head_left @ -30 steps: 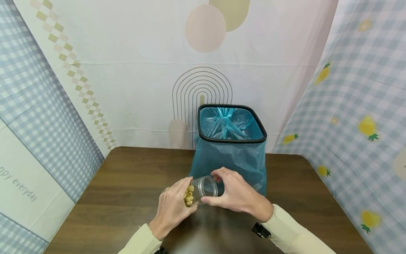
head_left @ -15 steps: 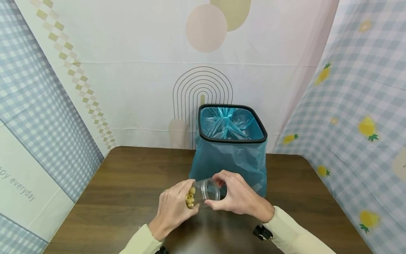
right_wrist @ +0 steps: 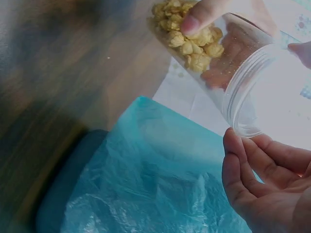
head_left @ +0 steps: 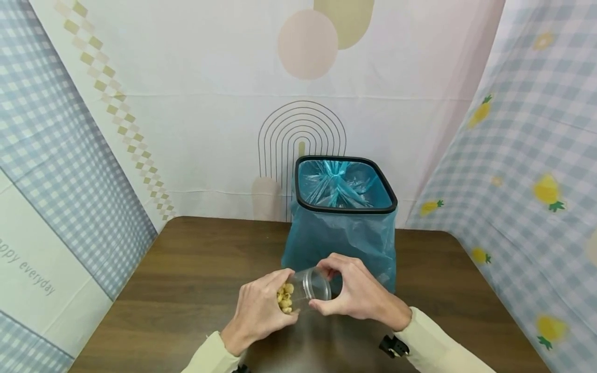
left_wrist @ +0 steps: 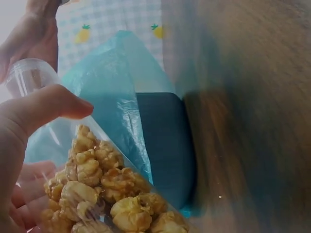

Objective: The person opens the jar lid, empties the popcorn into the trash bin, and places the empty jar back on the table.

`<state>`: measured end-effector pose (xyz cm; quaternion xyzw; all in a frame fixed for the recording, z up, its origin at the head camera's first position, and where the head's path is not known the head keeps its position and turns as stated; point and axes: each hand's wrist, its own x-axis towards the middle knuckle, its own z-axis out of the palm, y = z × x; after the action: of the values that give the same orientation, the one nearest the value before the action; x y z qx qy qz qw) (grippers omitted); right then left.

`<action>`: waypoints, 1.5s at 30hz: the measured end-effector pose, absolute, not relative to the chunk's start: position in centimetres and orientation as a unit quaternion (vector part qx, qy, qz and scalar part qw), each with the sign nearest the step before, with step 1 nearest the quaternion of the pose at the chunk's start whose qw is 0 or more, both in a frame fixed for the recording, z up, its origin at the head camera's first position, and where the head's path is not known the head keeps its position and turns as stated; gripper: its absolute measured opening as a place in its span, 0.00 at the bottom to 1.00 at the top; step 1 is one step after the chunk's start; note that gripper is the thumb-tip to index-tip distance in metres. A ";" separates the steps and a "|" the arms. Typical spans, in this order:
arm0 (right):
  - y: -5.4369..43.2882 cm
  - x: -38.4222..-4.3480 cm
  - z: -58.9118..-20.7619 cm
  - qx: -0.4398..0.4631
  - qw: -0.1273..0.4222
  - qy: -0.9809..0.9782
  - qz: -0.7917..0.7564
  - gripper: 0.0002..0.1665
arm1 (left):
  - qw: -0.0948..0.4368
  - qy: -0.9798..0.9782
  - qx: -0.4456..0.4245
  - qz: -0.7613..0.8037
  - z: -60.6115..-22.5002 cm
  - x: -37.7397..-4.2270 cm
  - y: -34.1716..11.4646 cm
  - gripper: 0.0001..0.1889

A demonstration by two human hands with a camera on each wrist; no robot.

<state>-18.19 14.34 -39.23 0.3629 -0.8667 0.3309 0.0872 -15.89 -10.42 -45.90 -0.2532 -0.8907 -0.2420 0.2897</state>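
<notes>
A clear plastic jar (head_left: 300, 290) lies tilted on its side in the air between both hands, caramel popcorn (left_wrist: 129, 208) gathered at its left end. My left hand (head_left: 261, 306) grips the jar's body, thumb on the near side and fingers round the far side. At the ringed right end, my right hand (head_left: 361, 290) pinches the rim (right_wrist: 238, 94) between thumb and fingertips. The middle of the jar shows bare between the hands. Part of the popcorn is hidden behind the left hand.
Just beyond the hands stands a bin with a black rim (head_left: 347, 210), lined with a blue plastic bag (head_left: 342, 243). Beneath is a dark wooden table (head_left: 210, 254). A patterned cloth backdrop (head_left: 210, 129) hangs behind and at both sides.
Both hands and the jar have shifted slightly right and nearer. Each hand keeps its grip on the jar. The head view has also shifted a little.
</notes>
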 end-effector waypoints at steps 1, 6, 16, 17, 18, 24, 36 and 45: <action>14.4 -18.2 -39.2 0.366 0.088 -0.865 0.332 0.30 | 0.284 -0.890 -0.254 -0.249 -45.9 -15.9 -10.4 0.41; 14.5 -18.3 -39.4 0.376 0.078 -0.859 0.338 0.30 | 0.258 -0.884 -0.263 -0.287 -46.1 -15.9 -10.6 0.39; 14.6 -18.1 -38.6 0.454 0.051 -0.846 0.274 0.39 | 0.140 -0.868 -0.271 -0.393 -46.8 -16.1 -10.9 0.41; 14.7 -18.1 -38.4 0.460 0.044 -0.847 0.262 0.40 | 0.132 -0.867 -0.268 -0.398 -46.8 -16.1 -10.9 0.41; 14.8 -18.1 -38.2 0.466 0.037 -0.848 0.250 0.42 | 0.127 -0.868 -0.266 -0.399 -46.8 -16.0 -10.9 0.41; 15.5 -18.0 -37.2 0.513 0.036 -0.837 0.185 0.53 | 0.125 -0.871 -0.253 -0.403 -46.8 -16.1 -10.7 0.42; 15.4 -18.5 -36.7 0.361 0.004 -0.897 0.254 0.48 | 0.158 -0.885 -0.229 -0.374 -46.6 -16.3 -10.8 0.39; 14.7 -18.7 -37.4 0.310 -0.014 -0.917 0.249 0.41 | 0.196 -0.897 -0.234 -0.321 -46.6 -16.1 -10.5 0.39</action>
<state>-18.66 14.70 -37.39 0.3099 -0.9174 0.2491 -0.0145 -16.14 -10.47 -46.62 -0.2337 -0.8966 -0.3212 0.1958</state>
